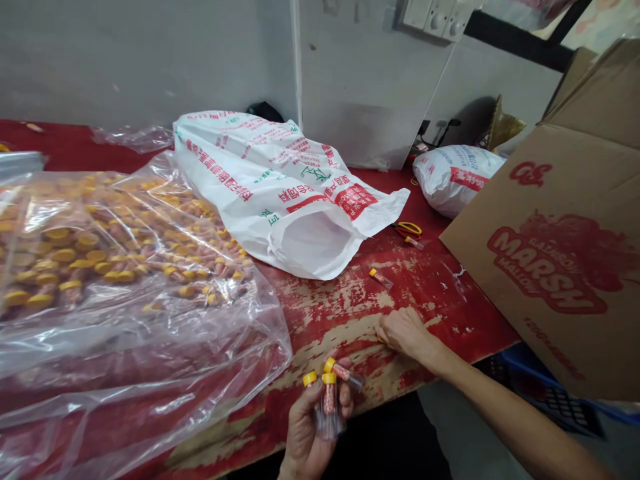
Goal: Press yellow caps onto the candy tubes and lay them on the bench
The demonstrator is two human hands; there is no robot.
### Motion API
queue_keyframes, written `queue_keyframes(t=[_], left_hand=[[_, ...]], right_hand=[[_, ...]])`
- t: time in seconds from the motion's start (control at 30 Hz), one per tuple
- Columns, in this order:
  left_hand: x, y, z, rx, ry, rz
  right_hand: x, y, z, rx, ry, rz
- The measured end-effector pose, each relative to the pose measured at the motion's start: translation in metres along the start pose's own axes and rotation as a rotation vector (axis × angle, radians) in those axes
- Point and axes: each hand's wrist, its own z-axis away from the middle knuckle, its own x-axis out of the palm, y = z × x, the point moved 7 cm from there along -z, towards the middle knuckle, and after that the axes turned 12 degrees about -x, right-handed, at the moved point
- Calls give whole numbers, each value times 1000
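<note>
1. Head view: several yellow-capped tubes [329,397] are grasped in the left hand [313,427], near the table's edge.
2. Head view: the right hand [404,331] is curled low over the red table [330,313]; a yellow cap [381,337] is partly hidden at its fingers.

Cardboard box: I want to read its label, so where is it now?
In the head view, the box is at far right, by the table's right edge, just right of the plump sack and beyond the right hand.

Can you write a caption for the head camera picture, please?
Left hand holding little yellow-capped tubes near a big clear bag.
</note>
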Motion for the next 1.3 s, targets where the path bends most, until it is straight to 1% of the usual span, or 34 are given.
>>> queue_keyframes(t=[0.1,0.2,0.33,0.43,0.47,0.5,0.6,0.63,0.67,0.7,0.73,0.83,0.9,0.97,1.03,1.1,1.2,1.27,1.3], left_hand=[[1,1,-3,15,-12,9],[6,2,-8,26,-49,21],[8,1,-11,20,-39,46],[5,3,-3,29,-13,70],[4,5,0,39,-9,79],[3,7,4,55,-8,88],[1,13,13,114,-1,113],[1,15,15,132,3,116],[1,16,16,143,9,115],[0,16,17,146,20,113],[-1,15,18,150,37,115],[-7,16,23,215,95,155],[-12,18,26,274,131,170],[-16,20,28,290,165,153],[-18,21,30,306,175,131],[-17,24,35,351,140,116],[-15,26,42,415,54,127],[-20,28,46,434,9,184],[-23,30,49,435,-15,217]], right_hand=[[12,-7,-9,16,-46,-10],[19,-7,-15,33,-80,-40],[15,-2,-10,48,-68,-84],[11,-10,2,26,-9,-130],[10,-16,6,13,40,-202],[9,-25,9,3,116,-325],[4,-53,21,21,451,-861],[3,-63,24,39,546,-1008],[2,-74,27,50,606,-1084],[0,-85,28,45,637,-1094],[-4,-96,29,22,650,-1043],[-20,-124,31,-129,674,-720],[-26,-135,33,-232,701,-587],[-25,-140,34,-297,734,-557],[-22,-143,36,-325,753,-553],[-17,-147,37,-315,755,-585],[-10,-148,39,-235,762,-675],[-13,-151,40,-230,825,-631],[-16,-156,41,-273,864,-570]])
